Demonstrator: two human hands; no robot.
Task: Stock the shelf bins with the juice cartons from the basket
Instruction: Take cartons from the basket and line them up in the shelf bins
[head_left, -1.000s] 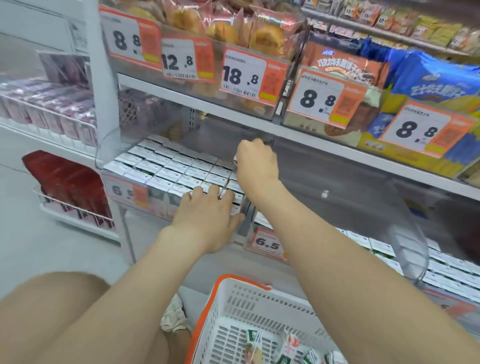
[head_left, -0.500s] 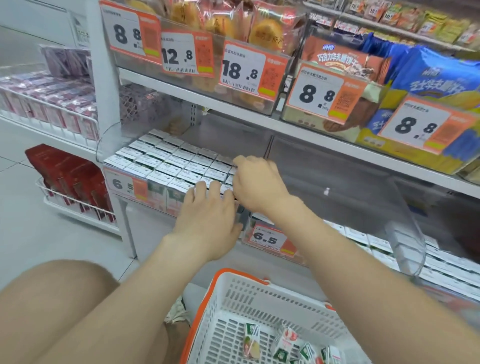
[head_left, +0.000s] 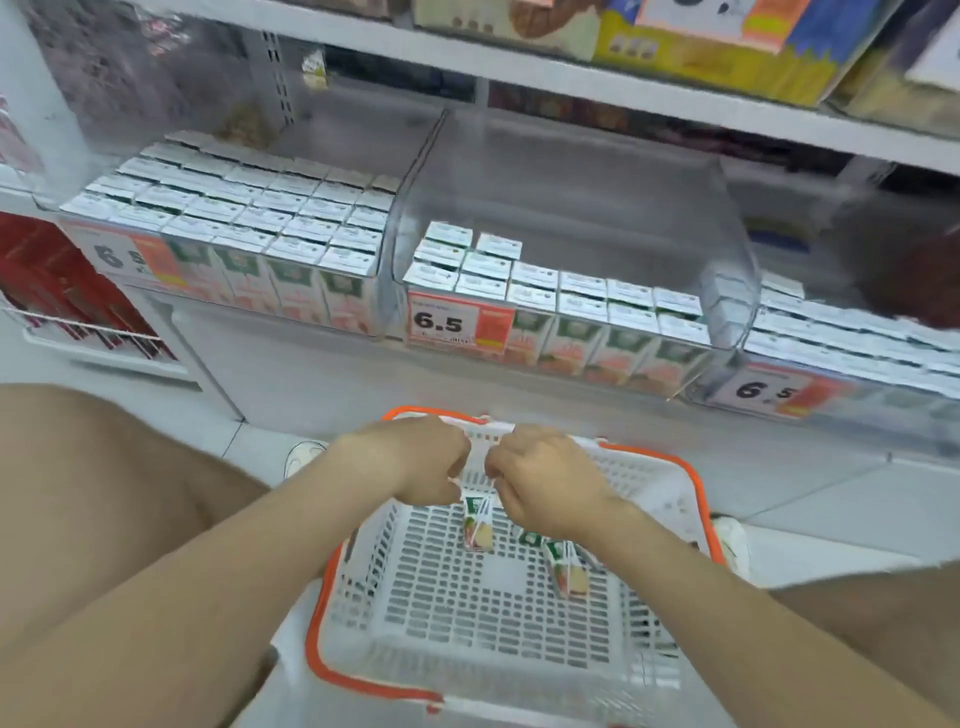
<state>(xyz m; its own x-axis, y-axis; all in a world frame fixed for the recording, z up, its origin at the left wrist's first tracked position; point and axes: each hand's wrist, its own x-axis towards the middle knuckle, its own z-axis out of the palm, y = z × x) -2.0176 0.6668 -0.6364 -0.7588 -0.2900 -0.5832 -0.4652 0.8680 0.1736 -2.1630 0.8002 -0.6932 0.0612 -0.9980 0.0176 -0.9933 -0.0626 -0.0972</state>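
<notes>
My left hand (head_left: 415, 460) and my right hand (head_left: 545, 483) are curled together over the white basket with the orange rim (head_left: 696, 499). Both pinch the top of a small green-and-pink juice carton (head_left: 478, 527), which hangs upright between them just above the basket floor. Two more cartons (head_left: 566, 569) lie in the basket below my right wrist. On the shelf, the left clear bin (head_left: 234, 218) is packed with cartons. The middle bin (head_left: 550, 296) has cartons only along its front, and its back is bare. The right bin (head_left: 852, 343) holds several rows.
Price tags reading 6.5 (head_left: 447, 322) hang on the bin fronts. An upper shelf of snack packs (head_left: 701, 57) overhangs the bins. A wire rack of red packs (head_left: 57, 291) stands at the lower left. My bare knees flank the basket, on the tiled floor.
Both hands have left the left bin's carton tops and dropped to the basket, where they now grip a carton. The view has tilted down.
</notes>
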